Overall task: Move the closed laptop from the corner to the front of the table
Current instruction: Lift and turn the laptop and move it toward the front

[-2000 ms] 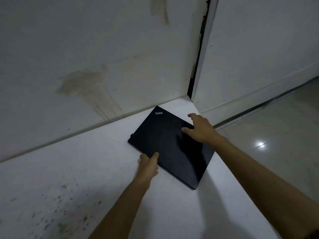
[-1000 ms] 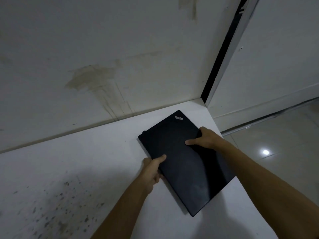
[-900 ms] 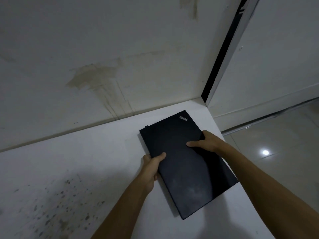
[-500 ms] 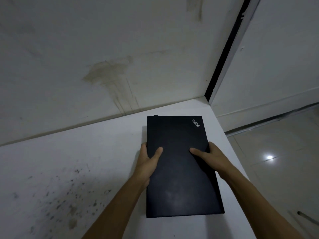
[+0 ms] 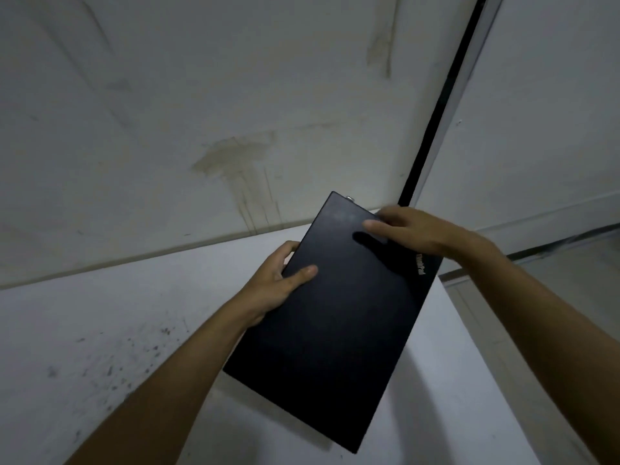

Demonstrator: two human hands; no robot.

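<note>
— Fingers first: what are they doing?
— Left hand [image 5: 273,285] is clamped on the laptop [image 5: 335,317] along its nine o'clock long edge, thumb [image 5: 302,273] flat across the lid and the other fingers curled underneath. Right hand [image 5: 412,231] sits on the far end toward one o'clock, fingers spread on the lid and wrapping the edge; it is blurred, so how firmly it grips I cannot tell.

— And where is the laptop?
— Shut, black, held above the white table [image 5: 100,330], tilted so its far corner points to twelve o'clock and its near corner to five. A shadow lies on the table under its near end. A logo [image 5: 421,264] runs along the three o'clock edge.

— Any containers?
— No container shows, so nothing to report inside one.

— Around it?
— Dark specks [image 5: 110,367] on the table at eight o'clock, a stained wall [image 5: 235,156] behind at eleven, a dark vertical gap [image 5: 436,105] at one, floor [image 5: 570,280] at three.
</note>
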